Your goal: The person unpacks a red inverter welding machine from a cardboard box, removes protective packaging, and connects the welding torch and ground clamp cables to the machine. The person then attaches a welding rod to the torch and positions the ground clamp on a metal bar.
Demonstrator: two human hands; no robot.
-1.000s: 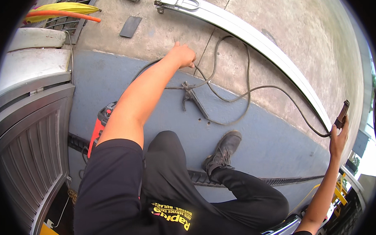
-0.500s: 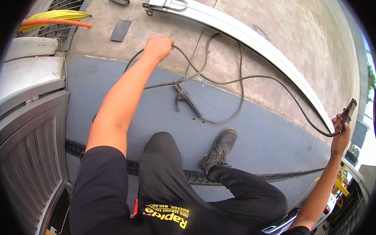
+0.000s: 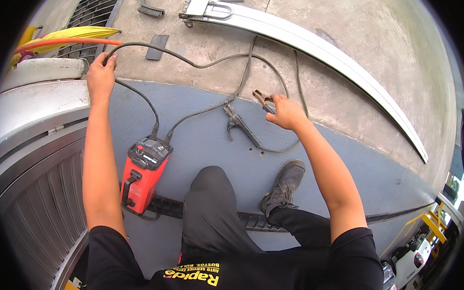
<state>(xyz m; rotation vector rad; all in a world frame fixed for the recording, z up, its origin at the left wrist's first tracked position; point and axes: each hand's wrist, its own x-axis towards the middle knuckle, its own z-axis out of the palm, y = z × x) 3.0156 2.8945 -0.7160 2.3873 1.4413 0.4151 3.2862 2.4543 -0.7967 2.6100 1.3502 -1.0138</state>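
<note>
A: Biggest first?
B: Long silver metal strip (image 3: 341, 54) lying across the concrete floor (image 3: 381, 22), grey grooved panel (image 3: 34, 203) at left. Red welder box (image 3: 143, 171) on the blue floor patch beside the person's knee.
A: Hands?
B: Left hand (image 3: 101, 75) closed round the black cable (image 3: 188, 59), up near the yellow-orange tubes (image 3: 70, 38). Right hand (image 3: 284, 111) grips a brownish clamp (image 3: 262, 99).
A: Anything smaller?
B: Black electrode holder (image 3: 239, 125) on the floor, just beside the right hand.
</note>
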